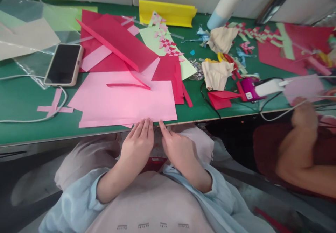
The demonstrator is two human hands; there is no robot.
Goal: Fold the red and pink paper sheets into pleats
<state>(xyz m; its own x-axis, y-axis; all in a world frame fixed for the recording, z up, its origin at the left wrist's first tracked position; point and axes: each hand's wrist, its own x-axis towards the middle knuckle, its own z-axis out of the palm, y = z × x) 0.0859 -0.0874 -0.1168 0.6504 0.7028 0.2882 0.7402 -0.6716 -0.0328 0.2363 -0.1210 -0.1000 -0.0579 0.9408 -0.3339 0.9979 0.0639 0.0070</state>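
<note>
A sheet of light pink paper [126, 100] lies at the front edge of the green table, with a narrow folded strip along its near side. My left hand [139, 138] rests flat on that fold, fingers stretched out side by side. Close to its right, my right hand [175, 145] touches the same edge with its extended index finger; its other fingers are partly bent and partly hidden. Neither hand grips anything. A thin red paper strip [128, 85] lies on the pink sheet. Behind it are dark red sheets [115, 40] and a pale green sheet [183, 61] bearing woven pink-and-red paper pieces [168, 46].
A phone [63, 65] and white cable sit at left, near a pink paper cross [55, 107]. At the back stand a folded yellow sheet [166, 14] and a white-blue bottle [228, 4]. A purple power adapter [250, 89] is at right, near another person's arm [301, 145].
</note>
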